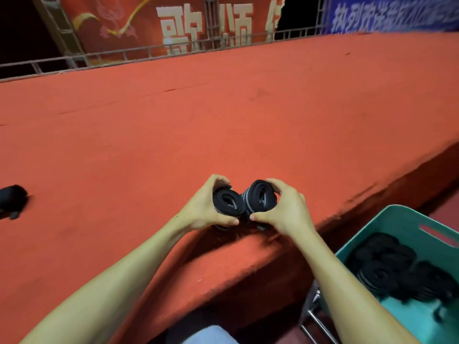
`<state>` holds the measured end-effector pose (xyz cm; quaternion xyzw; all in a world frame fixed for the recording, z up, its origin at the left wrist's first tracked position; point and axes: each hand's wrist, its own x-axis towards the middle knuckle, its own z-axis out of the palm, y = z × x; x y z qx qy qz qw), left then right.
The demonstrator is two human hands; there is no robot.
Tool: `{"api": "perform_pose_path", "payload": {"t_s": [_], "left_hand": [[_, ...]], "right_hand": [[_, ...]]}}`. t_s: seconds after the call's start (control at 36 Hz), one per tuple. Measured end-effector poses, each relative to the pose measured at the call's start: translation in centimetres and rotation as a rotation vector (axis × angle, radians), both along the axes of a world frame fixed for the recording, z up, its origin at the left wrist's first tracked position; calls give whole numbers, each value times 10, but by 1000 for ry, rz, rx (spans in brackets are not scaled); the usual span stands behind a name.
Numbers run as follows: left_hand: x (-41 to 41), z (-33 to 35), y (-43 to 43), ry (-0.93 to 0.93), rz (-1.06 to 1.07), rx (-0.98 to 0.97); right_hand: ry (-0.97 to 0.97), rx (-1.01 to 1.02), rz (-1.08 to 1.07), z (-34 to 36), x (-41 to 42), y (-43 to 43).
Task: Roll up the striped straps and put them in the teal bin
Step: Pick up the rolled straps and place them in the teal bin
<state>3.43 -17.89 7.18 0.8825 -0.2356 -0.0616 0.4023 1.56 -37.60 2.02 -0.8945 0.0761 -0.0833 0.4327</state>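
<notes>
Your left hand grips one rolled black grey-striped fabric strap, right hand its twin strap, at red carpeted table near edge | squeeze coils tight; lower into teal plastic bin, near right.

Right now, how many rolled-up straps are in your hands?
2. The left hand grips one roll, the right hand grips the other roll, side by side. More rolls lie in the teal bin, too blurred to count.
</notes>
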Motion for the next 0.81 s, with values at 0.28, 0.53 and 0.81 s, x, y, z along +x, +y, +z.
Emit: {"api": "perform_pose_path", "payload": {"t_s": [0.28,0.53,0.81], "left_hand": [[39,-27,-12,22,0,34],[45,-49,-14,-57,57,-1],[38,-47,-99,-145,-110,-117]], "right_hand": [[-13,23,-10,-5,7,-13],[-40,108,-27,-7,1,-15],[-127,103,-252,1,-36,-86]]}}
